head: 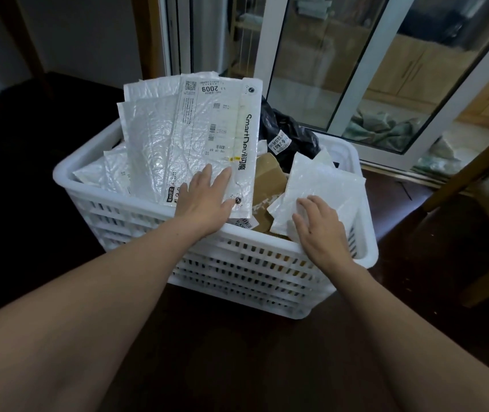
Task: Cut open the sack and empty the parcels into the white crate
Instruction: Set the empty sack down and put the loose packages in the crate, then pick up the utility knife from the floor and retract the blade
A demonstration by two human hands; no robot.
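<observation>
The left hand (204, 200) lies flat, palm down, on a big white mailer (207, 138), its fingers (204, 176) spread and straight, gripping nothing; the thumb sits at the mailer's near right corner. That mailer stands tilted, leaning away from the fingertips, with printed labels, the number 2009 and the word SmartDevil running up its right strip. Left of the fingers, more white mailers (145, 144) are stacked behind and beside it, one lying low toward the left wall. All of these rest in the white crate (252, 263), a slotted plastic bin on a dark floor; the wrist of the left hand crosses its near rim. Between the two hands, a brown box (270, 173) shows in the gap, with a barcode label just below the left thumb. Beyond it, past the fingertips of both hands, a black bag (285, 129) with a white label sits toward the far side. The right hand (317, 230) rests on a smaller white mailer (323, 185) at the near right corner, fingers (311, 203) bent and pressing on its near edge, not closed round it; the heel of the hand is over the rim. The sack is out of view. Right of that hand, a wooden chair leg (475, 179) stands well apart, with glass doors (356, 69) behind.
</observation>
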